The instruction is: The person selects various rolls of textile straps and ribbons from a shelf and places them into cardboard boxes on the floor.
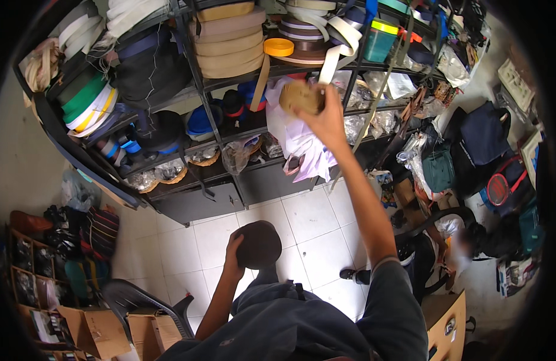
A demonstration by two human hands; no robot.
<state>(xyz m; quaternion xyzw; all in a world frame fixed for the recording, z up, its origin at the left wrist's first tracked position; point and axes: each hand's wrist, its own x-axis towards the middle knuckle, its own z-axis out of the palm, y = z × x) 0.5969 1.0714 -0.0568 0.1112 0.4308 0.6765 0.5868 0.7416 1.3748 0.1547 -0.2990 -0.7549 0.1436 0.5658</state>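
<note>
My left hand (233, 254) is closed on the edge of a dark round roll (260, 245), which looks like wound strap. It is held low in front of my body, above the tiled floor. Stretched out to the shelf, my right hand (327, 120) grips a tan round roll (296, 98) that looks like webbing; its fingers are partly blurred. Behind that roll hangs a pale lilac cloth (308, 150). Just above are a hanging white strap (330, 63) and a small yellow roll (278, 47).
The black shelf unit (209, 210) carries stacked beige rolls (228, 45), black rolls (148, 72) and baskets of wrapped parts (171, 170). A dark chair (139, 295) and cardboard boxes (97, 331) stand at lower left. Bags (484, 133) hang at right.
</note>
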